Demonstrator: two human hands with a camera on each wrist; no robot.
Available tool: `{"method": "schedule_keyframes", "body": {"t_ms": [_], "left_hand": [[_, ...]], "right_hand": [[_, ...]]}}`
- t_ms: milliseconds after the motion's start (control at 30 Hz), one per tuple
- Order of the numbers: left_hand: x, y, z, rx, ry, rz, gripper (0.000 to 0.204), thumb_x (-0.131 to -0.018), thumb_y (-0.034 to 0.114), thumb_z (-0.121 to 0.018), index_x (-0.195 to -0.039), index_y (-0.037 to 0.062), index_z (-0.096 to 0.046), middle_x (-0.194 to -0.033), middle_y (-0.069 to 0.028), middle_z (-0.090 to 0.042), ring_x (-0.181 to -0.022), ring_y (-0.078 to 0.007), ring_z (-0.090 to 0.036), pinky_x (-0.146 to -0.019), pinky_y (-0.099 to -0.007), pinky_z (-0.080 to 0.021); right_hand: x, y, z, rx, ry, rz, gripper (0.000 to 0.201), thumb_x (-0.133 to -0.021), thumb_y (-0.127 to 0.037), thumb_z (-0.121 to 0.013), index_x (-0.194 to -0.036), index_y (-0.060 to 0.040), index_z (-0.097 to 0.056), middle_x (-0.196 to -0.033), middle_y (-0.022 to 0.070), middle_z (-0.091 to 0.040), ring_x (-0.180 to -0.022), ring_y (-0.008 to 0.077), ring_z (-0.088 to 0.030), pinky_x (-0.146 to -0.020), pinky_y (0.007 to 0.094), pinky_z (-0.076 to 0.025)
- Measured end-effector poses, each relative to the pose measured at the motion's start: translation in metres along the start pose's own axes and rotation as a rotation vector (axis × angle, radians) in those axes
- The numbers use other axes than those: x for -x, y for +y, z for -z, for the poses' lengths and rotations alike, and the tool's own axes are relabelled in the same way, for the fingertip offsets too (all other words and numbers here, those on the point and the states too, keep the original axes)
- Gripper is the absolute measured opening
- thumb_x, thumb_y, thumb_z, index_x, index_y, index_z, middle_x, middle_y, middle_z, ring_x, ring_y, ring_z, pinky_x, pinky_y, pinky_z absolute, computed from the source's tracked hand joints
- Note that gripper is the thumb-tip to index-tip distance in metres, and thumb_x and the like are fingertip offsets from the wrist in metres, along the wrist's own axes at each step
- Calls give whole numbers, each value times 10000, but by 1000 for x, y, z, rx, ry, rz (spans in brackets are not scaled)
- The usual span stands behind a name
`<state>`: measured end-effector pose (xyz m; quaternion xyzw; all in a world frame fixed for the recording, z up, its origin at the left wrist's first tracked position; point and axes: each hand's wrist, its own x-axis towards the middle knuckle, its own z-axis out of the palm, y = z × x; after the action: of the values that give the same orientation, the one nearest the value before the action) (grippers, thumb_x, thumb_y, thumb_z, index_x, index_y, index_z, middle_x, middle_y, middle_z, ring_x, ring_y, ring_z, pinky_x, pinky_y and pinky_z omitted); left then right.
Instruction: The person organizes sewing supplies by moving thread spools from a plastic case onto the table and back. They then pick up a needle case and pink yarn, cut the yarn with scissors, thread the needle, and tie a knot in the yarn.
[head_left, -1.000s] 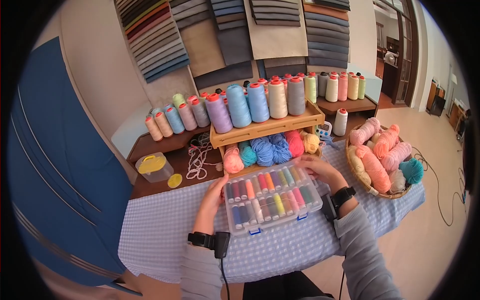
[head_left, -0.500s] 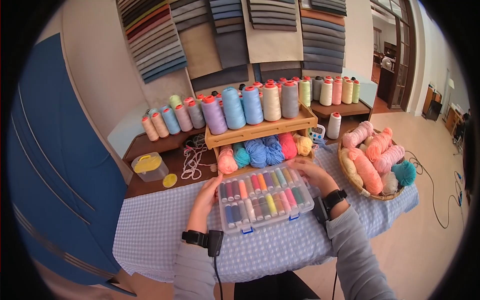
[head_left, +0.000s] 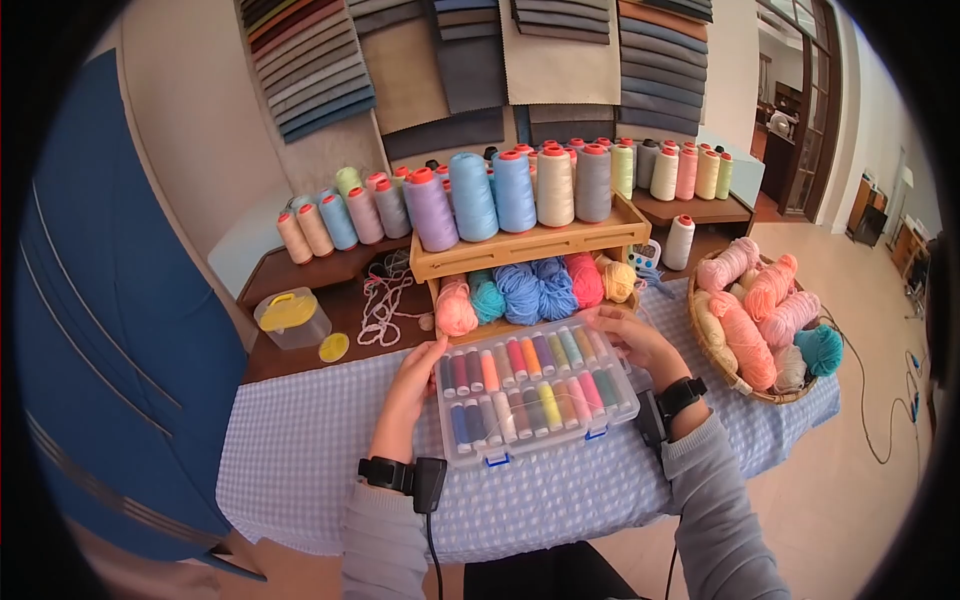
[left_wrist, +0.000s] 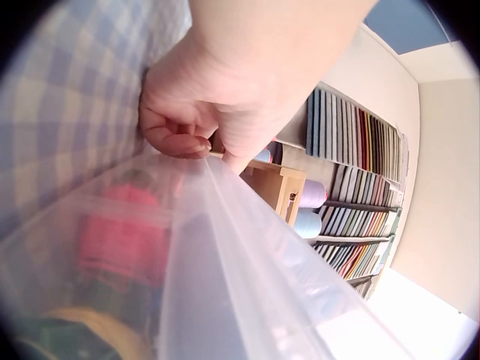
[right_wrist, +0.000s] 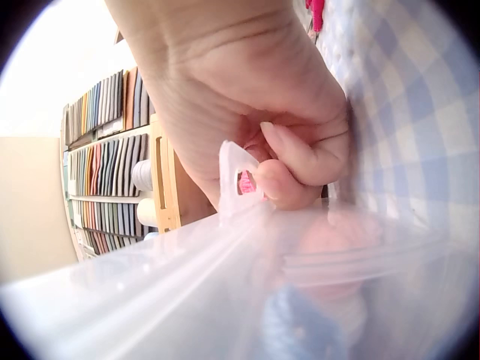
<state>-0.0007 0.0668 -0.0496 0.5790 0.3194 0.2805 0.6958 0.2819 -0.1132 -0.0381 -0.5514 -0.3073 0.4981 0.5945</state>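
A clear plastic case (head_left: 530, 437) with two rows of coloured thread spools lies over the checked cloth, its blue latches toward the person. My left hand (head_left: 408, 385) grips its left side near the far corner; in the left wrist view the fingers of the left hand (left_wrist: 202, 105) curl at the case edge. At the far right corner, my right hand (head_left: 640, 340) grips the other side. The right wrist view has curled fingers of the right hand (right_wrist: 262, 112) beside a clear plastic tab (right_wrist: 234, 169). Pink and blue contents show blurred through the plastic.
Behind the case stands a wooden shelf (head_left: 530, 252) with large thread cones on top and yarn balls below. A yarn basket (head_left: 708, 335) sits at the right. At the left are a yellow-lidded tub (head_left: 300, 325), a round yellow lid (head_left: 333, 347) and loose cord (head_left: 378, 310).
The head view has shifted slightly. Both hands keep their grip on the case, which shows little or no movement relative to the shelf.
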Motion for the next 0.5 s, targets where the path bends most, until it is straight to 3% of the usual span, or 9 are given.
{"method": "schedule_keyframes", "body": {"t_ms": [167,267,333,467,500], "left_hand": [[-1,-2,1,-24,16,-8,286,-843,418,-554,-892,138,-591,-599,104,-418,-495,-2,-359,-458,-152,-271],[1,1,0,-58,22,-2,283,-842,419,-555,-894,144,-593,-607,103,-435,-498,-5,-367,-465,-154,-280],[2,1,-1,-63,19,-15,282,-841,420,-554,-895,146,-594,-618,101,-448,-503,-7,-376,-470,-155,-286],[3,3,-2,-70,21,-32,275,-843,421,-552,-881,151,-588,-663,88,-484,-543,-18,-421,-512,-168,-331],[4,3,-2,-65,24,-31,276,-843,421,-552,-874,149,-586,-670,85,-486,-556,-21,-432,-525,-174,-343]], "right_hand": [[4,-3,-6,-34,51,-8,221,-832,-225,-612,-974,-73,-536,-621,-70,-484,-452,9,-372,-357,152,-235],[0,6,3,-10,-8,23,247,-841,-282,-595,-944,-62,-552,-598,-54,-498,-430,15,-388,-346,155,-252],[5,3,-2,127,17,-32,308,-850,-377,-557,-845,-68,-568,-546,-28,-500,-391,30,-405,-330,164,-269],[1,6,8,224,26,-109,395,-855,-437,-525,-887,-49,-590,-592,-31,-534,-441,31,-456,-346,169,-306],[10,-2,1,227,-5,-105,413,-841,-478,-521,-804,-70,-568,-518,-21,-493,-380,52,-423,-322,180,-280]]}}
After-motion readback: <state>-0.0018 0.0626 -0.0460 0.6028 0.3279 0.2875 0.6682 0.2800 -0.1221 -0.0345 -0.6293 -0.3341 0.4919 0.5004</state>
